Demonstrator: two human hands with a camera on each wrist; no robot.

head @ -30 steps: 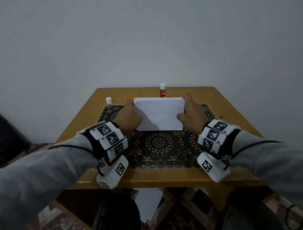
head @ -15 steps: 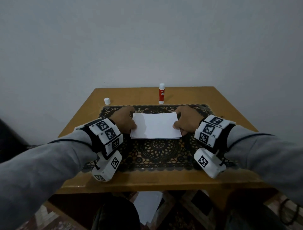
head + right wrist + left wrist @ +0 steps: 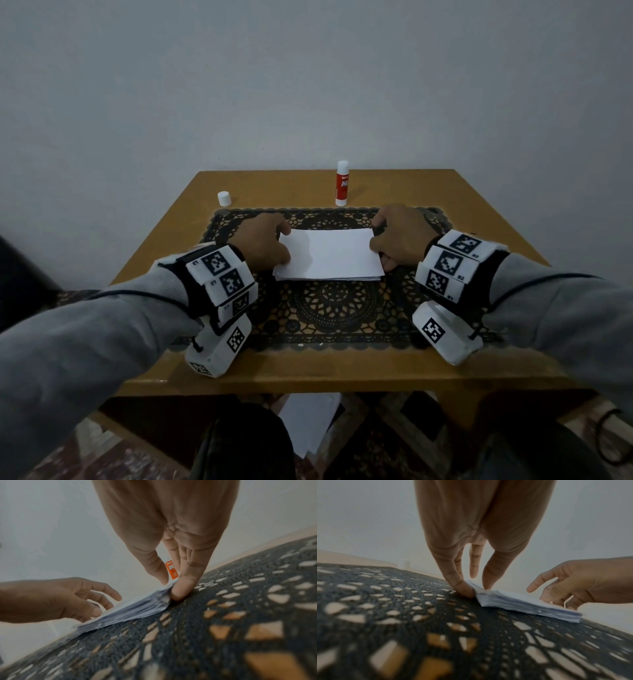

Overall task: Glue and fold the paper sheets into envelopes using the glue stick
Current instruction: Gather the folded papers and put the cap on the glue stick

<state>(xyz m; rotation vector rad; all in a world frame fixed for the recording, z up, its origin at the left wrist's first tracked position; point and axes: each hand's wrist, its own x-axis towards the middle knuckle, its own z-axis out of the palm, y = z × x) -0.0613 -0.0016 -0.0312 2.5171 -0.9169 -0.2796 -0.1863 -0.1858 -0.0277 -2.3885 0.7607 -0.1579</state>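
A stack of white paper sheets [image 3: 329,255] lies flat on the black lace mat [image 3: 329,311]. My left hand [image 3: 282,246] holds its left edge. In the left wrist view the left hand [image 3: 476,588] has its thumb on top of the stack [image 3: 522,604] and a fingertip against the side. My right hand [image 3: 376,243] holds the right edge, and the right wrist view shows this hand [image 3: 169,588] pinching the stack [image 3: 130,609] the same way. The red and white glue stick [image 3: 342,183] stands upright behind the mat, uncapped, untouched.
A small white cap [image 3: 223,198] sits at the back left of the wooden table [image 3: 308,371]. A plain wall rises right behind the table. More white sheets [image 3: 308,421] lie on the floor under the table's front edge, between my knees.
The stack stood upright on its edge near the glue stick a second ago. Both hands have tipped it down flat and drawn it toward me on the mat.
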